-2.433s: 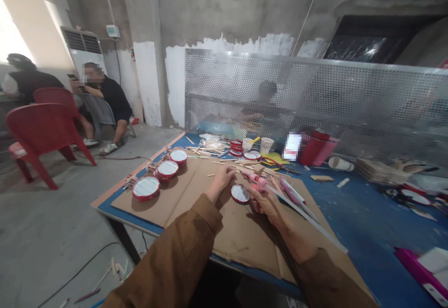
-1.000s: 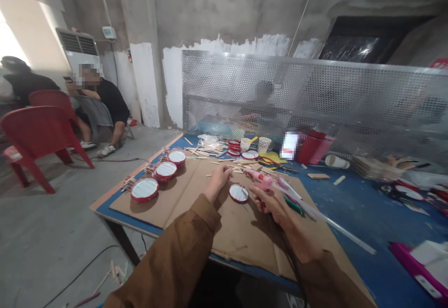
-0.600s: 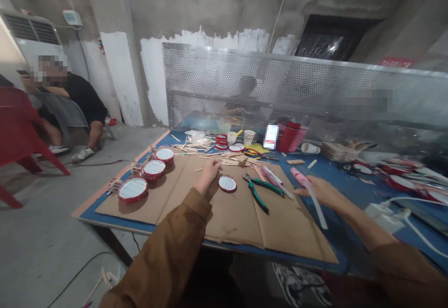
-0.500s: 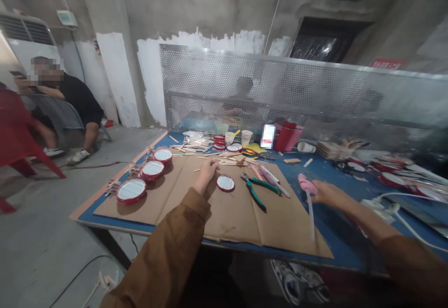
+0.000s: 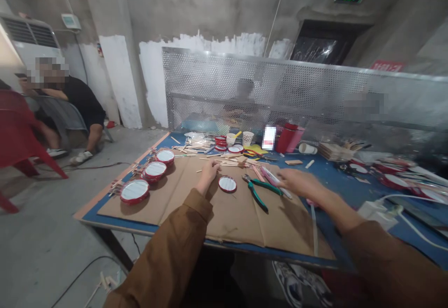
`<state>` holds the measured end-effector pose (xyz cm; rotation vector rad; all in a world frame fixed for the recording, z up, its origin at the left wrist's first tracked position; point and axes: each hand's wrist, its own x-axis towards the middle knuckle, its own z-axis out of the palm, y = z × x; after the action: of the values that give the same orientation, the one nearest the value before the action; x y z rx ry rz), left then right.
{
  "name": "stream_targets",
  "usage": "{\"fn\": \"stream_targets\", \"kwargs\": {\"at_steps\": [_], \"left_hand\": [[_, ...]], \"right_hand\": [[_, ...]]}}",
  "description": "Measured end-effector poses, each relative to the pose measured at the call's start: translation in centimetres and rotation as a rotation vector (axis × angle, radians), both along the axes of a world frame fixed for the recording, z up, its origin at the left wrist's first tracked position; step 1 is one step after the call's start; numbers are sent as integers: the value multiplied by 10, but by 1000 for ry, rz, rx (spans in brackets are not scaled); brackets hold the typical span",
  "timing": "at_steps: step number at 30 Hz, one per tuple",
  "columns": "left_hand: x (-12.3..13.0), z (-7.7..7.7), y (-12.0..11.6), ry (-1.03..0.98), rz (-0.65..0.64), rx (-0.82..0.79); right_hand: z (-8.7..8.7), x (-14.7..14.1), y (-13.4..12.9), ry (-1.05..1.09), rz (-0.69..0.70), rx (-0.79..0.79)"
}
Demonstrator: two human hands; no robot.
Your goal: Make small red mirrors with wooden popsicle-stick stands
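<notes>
My L hand [image 5: 208,176] loosely curled, empty, resting on cardboard sheet [image 5: 238,224] just beside red-rimmed toy drum [image 5: 227,184]; R hand [image 5: 297,182] open, empty, nr green-handled pliers [image 5: 266,187].

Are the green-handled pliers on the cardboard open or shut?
Open, it seems: the pliers lie with their two handles spread apart on the cardboard.

Pliers [image 5: 255,190] seemingly lie right of the round frame [image 5: 227,184].
</notes>
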<state>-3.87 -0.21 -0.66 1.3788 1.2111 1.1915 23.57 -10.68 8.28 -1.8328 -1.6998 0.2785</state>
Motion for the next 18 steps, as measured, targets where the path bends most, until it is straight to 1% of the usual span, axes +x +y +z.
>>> {"fn": "stream_targets", "kwargs": {"at_steps": [2,4,5,6,7,9,12,14,16,18], "left_hand": [[0,0,0,0,-3,-4],[0,0,-1,0,-2,-3],[0,1,-1,2,1,-2],[0,1,-1,5,5,-1],[0,1,-1,8,9,0],[0,0,-1,23,17,11],[0,-1,0,58,21,52],[0,-2,0,81,19,71],[1,-1,-1,89,14,79],[1,0,-2,85,8,78]], "right_hand": [[-7,-50,4,-135,101,-67],[-16,-92,9,-237,166,-91],[-20,-109,12,-282,181,-95],[-24,-123,15,-405,197,-122],[-28,-133,18,-484,212,-141],[-38,-145,24,-543,205,-108],[-54,-148,31,-497,146,-36],[-63,-146,33,-497,128,-45],[-68,-144,32,-531,158,-77],[-70,-143,31,-552,203,-110]]}}
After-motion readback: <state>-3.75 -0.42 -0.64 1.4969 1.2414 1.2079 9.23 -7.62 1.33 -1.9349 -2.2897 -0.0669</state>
